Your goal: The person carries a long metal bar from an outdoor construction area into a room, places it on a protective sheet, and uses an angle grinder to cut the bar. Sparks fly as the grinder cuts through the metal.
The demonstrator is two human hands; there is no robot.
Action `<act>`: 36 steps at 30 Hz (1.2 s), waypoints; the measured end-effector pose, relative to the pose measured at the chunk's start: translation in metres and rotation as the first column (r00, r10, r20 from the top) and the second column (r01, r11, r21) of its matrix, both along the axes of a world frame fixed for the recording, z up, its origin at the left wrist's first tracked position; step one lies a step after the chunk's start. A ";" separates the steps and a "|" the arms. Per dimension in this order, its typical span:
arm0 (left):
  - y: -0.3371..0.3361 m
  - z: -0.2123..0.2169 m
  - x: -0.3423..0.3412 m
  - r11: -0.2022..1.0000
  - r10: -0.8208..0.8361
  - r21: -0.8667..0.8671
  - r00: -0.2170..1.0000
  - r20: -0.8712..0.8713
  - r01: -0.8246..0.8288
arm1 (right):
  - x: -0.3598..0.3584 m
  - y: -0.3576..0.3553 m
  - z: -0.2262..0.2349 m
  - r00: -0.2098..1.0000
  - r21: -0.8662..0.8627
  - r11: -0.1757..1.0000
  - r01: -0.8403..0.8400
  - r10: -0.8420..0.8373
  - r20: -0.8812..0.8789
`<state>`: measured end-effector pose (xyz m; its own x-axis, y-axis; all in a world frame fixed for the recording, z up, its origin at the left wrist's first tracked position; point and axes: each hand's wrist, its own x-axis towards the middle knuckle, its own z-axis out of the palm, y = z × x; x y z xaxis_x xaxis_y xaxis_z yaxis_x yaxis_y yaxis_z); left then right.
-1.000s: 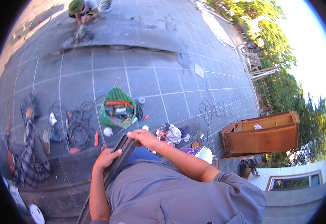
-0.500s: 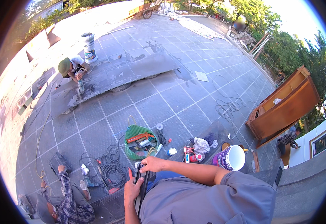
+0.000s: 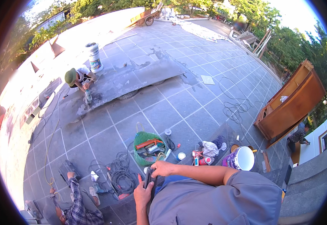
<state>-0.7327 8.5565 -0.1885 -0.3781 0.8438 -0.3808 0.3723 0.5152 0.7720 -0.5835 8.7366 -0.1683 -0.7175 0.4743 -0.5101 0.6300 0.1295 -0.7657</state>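
Head view. Clock positions are read from the hands, with 12 at the top.

The dark bar (image 3: 148,178) is located in front of the torso, near the bottom of the view. The left hand (image 3: 142,193) grips its side with the thumb laid along it; the right hand (image 3: 161,168) has its fingers closed over the far end. This two-point hold probably keeps the bar steady and prevents twisting. Its near end is hidden by the left hand and shirt.

At 12 o'clock, near the hands, the green basket (image 3: 141,136) contains assorted tools, including an orange tool (image 3: 147,143); the open top presumably gives quick access. At 9 o'clock, the black cable (image 3: 124,179) lies in a coil on the tiled floor (image 3: 178,107), which likely limits tangling. At 2 o'clock lies a pale cloth (image 3: 210,149); just beyond it, toward 3, the purple-and-white bucket (image 3: 229,161) is tilted in view, its mouth visible.

At 11 o'clock, well apart, a co-worker (image 3: 77,77) holds a power tool (image 3: 88,96) against a slab (image 3: 141,84), apparently two-handed for control.
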 end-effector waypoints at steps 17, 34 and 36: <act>-0.005 0.011 0.013 0.998 0.056 -0.038 0.998 -0.004 -0.057 | 0.020 -0.012 -0.013 0.989 0.157 0.987 -0.042 0.063 -0.131; -0.009 0.010 0.006 0.989 0.007 -0.149 0.999 0.053 0.001 | 0.023 -0.016 -0.021 0.972 0.039 0.999 0.032 -0.022 -0.235; -0.010 0.007 0.008 0.988 0.000 -0.154 0.998 0.057 0.008 | 0.023 -0.013 -0.013 0.979 -0.089 0.995 0.043 -0.060 -0.193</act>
<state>-0.7251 8.5467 -0.1816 -0.3493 0.7750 -0.5266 0.3328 0.6280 0.7035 -0.5607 8.7232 -0.1814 -0.7827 0.4748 -0.4025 0.4718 0.0306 -0.8812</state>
